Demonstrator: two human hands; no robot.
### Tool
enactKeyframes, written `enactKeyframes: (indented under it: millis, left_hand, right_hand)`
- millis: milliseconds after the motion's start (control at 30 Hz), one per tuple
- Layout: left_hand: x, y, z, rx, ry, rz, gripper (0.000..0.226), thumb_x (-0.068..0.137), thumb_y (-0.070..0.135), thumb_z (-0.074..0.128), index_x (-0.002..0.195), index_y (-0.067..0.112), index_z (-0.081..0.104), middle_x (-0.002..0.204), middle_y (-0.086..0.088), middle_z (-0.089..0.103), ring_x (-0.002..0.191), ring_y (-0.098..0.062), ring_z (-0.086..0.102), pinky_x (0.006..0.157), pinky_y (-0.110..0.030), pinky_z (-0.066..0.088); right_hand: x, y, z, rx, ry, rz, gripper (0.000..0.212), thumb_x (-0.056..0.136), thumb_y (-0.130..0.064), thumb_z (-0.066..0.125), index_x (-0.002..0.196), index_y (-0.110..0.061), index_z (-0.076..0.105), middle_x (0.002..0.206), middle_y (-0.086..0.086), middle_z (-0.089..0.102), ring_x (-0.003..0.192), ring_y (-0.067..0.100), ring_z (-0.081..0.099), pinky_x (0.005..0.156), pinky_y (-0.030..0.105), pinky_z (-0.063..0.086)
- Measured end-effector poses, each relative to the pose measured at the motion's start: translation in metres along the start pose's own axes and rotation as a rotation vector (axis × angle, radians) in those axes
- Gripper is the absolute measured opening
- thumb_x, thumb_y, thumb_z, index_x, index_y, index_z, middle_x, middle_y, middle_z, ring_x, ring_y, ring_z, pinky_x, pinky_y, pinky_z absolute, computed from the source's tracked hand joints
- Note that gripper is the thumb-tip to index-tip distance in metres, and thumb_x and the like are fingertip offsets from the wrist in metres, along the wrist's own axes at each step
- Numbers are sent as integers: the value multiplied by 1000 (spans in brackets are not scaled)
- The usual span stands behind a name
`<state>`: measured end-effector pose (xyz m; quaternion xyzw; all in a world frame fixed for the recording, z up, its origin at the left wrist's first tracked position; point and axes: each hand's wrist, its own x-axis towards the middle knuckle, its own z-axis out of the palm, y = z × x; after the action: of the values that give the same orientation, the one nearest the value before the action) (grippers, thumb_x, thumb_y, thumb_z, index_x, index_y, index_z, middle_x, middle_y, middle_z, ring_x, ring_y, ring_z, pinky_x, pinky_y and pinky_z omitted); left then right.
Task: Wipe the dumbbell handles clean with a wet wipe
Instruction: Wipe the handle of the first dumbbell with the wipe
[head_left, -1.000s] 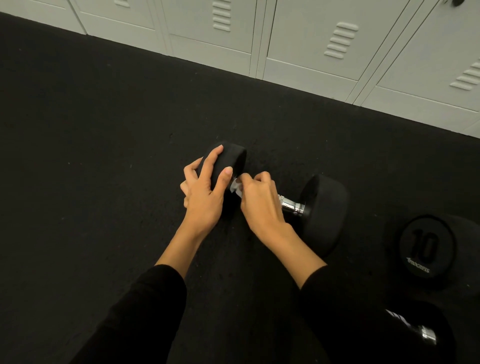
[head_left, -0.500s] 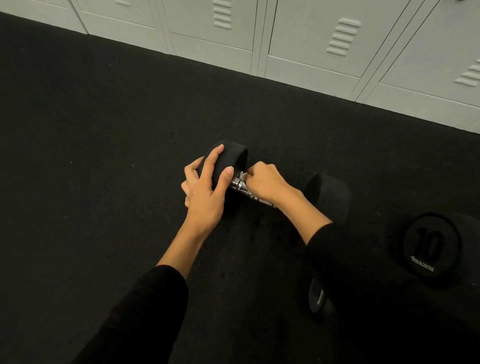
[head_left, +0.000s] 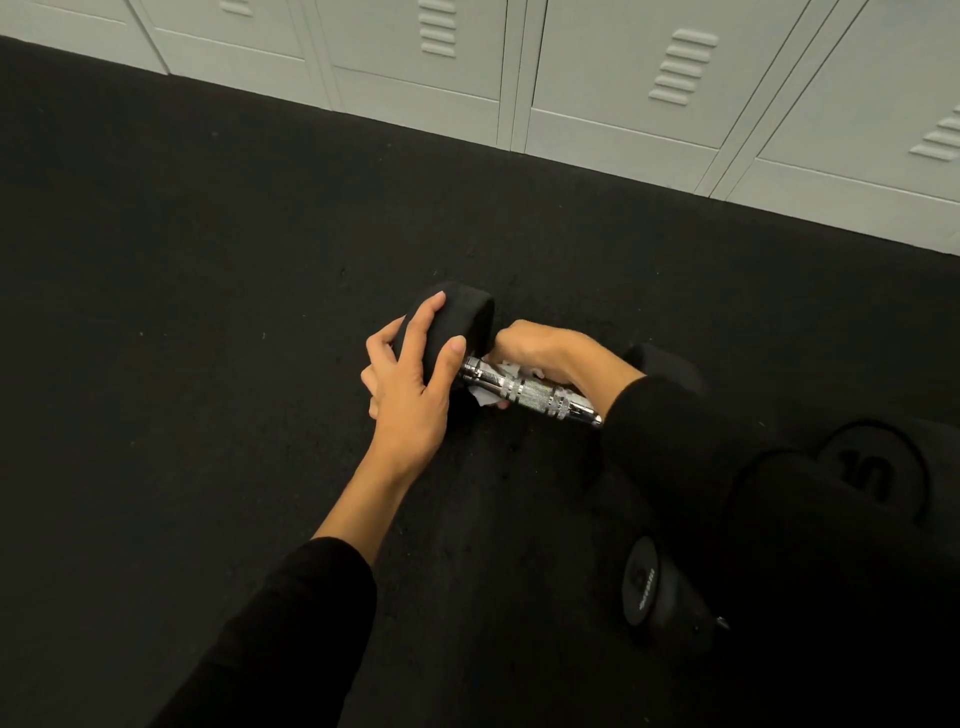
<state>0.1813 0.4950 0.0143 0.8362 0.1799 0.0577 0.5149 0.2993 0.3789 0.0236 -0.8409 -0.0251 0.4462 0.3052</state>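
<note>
A black dumbbell lies on the dark floor with its chrome knurled handle (head_left: 535, 396) showing. My left hand (head_left: 410, 384) grips its left head (head_left: 457, 322) from above. Behind the handle, next to that head, my right hand (head_left: 540, 348) curls around the far side, holding a white wet wipe (head_left: 480, 397). A corner of the wipe pokes out below the bar. My right sleeve hides most of the dumbbell's right head (head_left: 654, 361).
Two more black dumbbells lie at the lower right: one marked 10 (head_left: 867, 473) and one nearer me (head_left: 654, 587). Pale grey lockers (head_left: 597, 88) line the far edge of the black rubber floor (head_left: 208, 312).
My right hand has rolled from on top of the handle over to its far side, baring the chrome bar. The left hand has stayed on the left head.
</note>
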Motion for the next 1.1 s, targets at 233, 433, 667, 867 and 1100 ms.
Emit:
enactKeyframes:
  millis: [233,433,667,867,1100]
  left_hand:
    - [-1,-1,0,-18,-9,-3,40,95,53,43,132,64,31,139,9,21,116,-13,20,108,-42,23]
    - [-1,0,-2,-17,-15,-8,41,95,53,44,132,64,30,140,9,21,117,-13,19,110,-47,22]
    - [0,0,0,-2,8,-5,40,95,52,44,133,62,32,140,6,22,118,-14,21,110,-46,23]
    - [-2,-1,0,-2,14,8,41,95,53,43,133,61,32,140,5,23,119,-14,21,108,-40,21]
    - [-1,-1,0,-2,2,-4,40,94,56,43,132,62,31,140,6,21,119,-16,20,111,-49,23]
  right_hand:
    - [-47,-1,27,-489,273,-287,5,93,-13,47,93,-10,51,78,3,46,62,16,48,52,26,36]
    - [-49,0,22,-396,168,-228,13,93,-9,43,102,-7,53,87,9,53,64,15,49,51,23,35]
    - [-39,16,78,-709,551,-239,58,93,-13,45,143,8,22,144,27,34,134,40,35,110,44,27]
    - [-42,25,86,-798,679,-344,57,95,-5,41,146,5,18,145,26,35,137,36,32,115,43,20]
    - [-17,18,27,-95,401,-226,27,98,-21,46,117,-10,63,111,17,62,104,31,58,82,38,48]
